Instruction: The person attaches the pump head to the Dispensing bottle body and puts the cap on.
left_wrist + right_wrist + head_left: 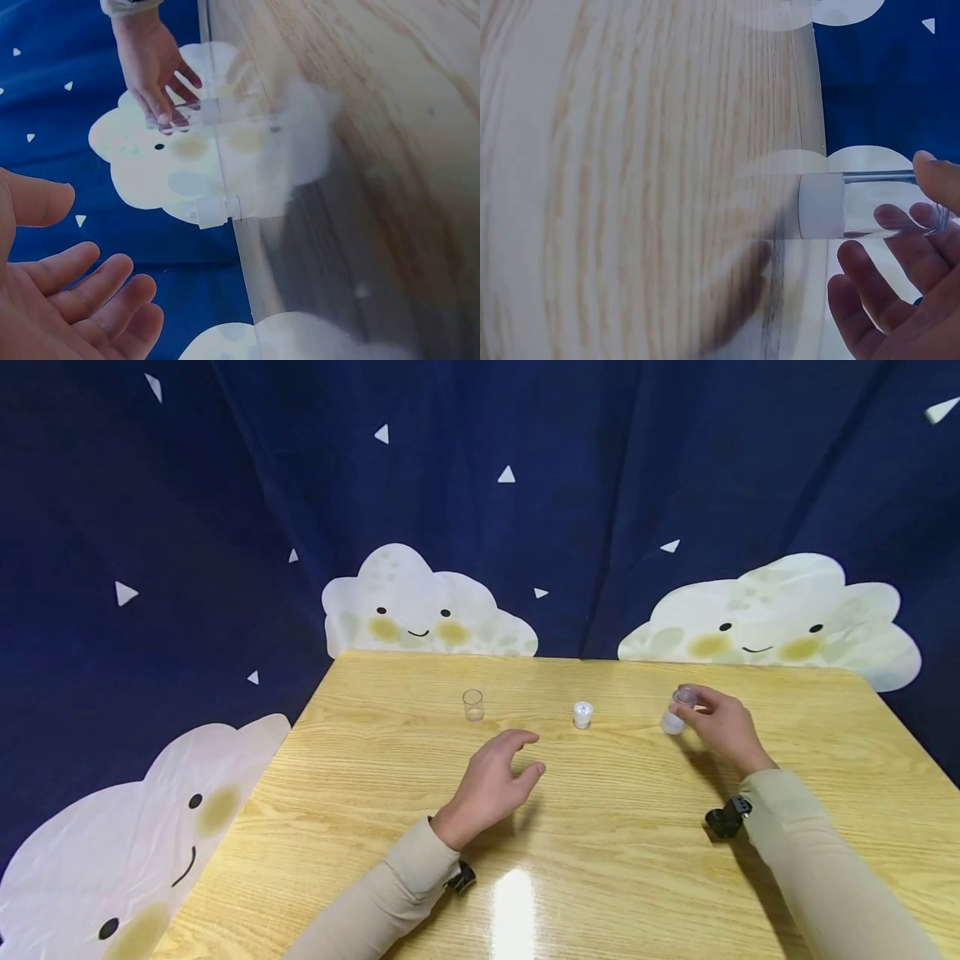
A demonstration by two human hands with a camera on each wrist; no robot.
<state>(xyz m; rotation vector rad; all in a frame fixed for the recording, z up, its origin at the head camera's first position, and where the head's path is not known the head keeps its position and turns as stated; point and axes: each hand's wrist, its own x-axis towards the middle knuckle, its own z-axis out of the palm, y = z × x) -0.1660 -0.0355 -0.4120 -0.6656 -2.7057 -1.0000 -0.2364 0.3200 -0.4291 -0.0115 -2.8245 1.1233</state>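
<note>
At the right of the table (600,877), my right hand (722,724) pinches a small clear bottle (877,204) near its top. The bottle has a frosted white lower part (672,724) and stands upright, its base at or close to the tabletop. My left hand (491,785) hovers over the middle of the table, thumb and fingers apart and holding nothing. A small white cup-shaped piece (582,715) stands ahead and to the right of that hand. Beyond it to the left is a short clear cylinder (473,705), apart from both hands.
A dark blue curtain (450,510) with white clouds (420,602) hangs behind the table's far edge and along its left side. Each wrist wears a small black camera (726,820). The glossy tabletop shows reflections.
</note>
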